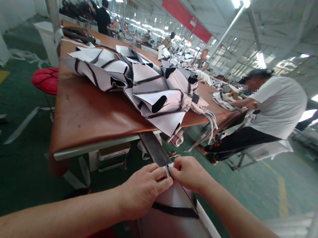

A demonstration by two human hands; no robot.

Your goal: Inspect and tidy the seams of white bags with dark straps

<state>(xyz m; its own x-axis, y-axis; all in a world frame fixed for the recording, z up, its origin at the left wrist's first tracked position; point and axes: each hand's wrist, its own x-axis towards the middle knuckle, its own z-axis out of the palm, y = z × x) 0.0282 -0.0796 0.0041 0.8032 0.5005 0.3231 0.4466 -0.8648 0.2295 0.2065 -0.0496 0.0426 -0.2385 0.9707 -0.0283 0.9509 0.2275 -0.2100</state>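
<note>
A whitish sheet piece with black bands (173, 231) hangs over a narrow dark bar (154, 147) that juts from the table toward me. My left hand (146, 188) grips its upper edge from the left, fingers bent and pressed on it. Close beside it, my right hand (188, 173) pinches the same edge between thumb and curled fingers. The two hands nearly touch, and they hide most of the gripped edge. The piece's lower end runs out of view below.
A brown-topped table (85, 119) carries a heap of white pieces with black bands (150, 81). A co-worker in a white shirt (279, 106) bends over the table at right. Beneath the table is a box (112, 158). A red round seat (45, 79) stands at left.
</note>
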